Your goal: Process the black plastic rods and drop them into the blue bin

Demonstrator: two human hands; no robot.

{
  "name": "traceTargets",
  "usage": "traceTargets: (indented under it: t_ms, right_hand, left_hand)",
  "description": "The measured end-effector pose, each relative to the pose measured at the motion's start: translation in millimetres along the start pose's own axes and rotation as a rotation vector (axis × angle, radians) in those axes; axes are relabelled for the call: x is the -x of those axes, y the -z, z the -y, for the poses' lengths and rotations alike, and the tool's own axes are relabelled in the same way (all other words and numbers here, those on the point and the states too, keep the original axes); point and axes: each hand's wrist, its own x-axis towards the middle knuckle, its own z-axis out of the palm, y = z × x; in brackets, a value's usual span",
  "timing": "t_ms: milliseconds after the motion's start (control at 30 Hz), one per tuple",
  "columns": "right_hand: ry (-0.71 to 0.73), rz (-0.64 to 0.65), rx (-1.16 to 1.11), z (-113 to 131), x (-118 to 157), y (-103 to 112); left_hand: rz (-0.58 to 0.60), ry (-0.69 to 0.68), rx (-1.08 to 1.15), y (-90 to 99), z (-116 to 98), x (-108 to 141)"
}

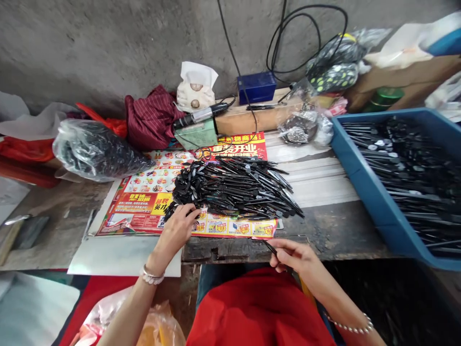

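Observation:
A heap of slim black sticks [237,187], many with small flat round ends, lies on a printed flyer [135,214] in front of me. At the heap's lower left edge is my left hand [179,225], its fingers bent in among the round ends. Whatever those fingertips grip is hidden. Near the table's front edge, to the right, my right hand [293,255] pinches a thin black stick [269,247] between thumb and fingers. This stick points up and to the left, apart from the heap.
A blue bin [374,185] full of similar black pieces stands at the right. Along the wall sit a stuffed plastic bag [97,149], maroon cloth [153,117], a tissue pack [196,86], a dark blue box [256,88] and a wooden block [252,120]. Black cable hangs above.

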Motion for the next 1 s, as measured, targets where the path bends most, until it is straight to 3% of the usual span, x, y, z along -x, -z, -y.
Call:
traceTargets:
  t_ms: [200,300,633,800,1000]
  right_hand:
    - [0.006,-0.020,-0.079,-3.4,-0.9,-2.8]
    - [0.023,-0.027,-0.080,-7.8,-2.6,-2.1]
    - [0.017,-0.014,-0.063,-10.1,-5.8,-7.7]
    - [0.019,-0.010,-0.049,-7.6,-6.3,-12.1]
    - [0.025,0.022,-0.010,-3.2,-11.1,-22.5]
  left_hand:
    - [0.002,-0.017,0.025,-0.9,5.8,-2.1]
    - [-0.042,0.007,0.139,3.9,6.8,-5.3]
    - [-0.290,0.485,0.731,19.7,22.7,-13.1]
    - [-0.409,0.601,0.967,19.6,20.0,-17.6]
    - [-0.491,0.598,1.164,17.9,14.5,-21.5]
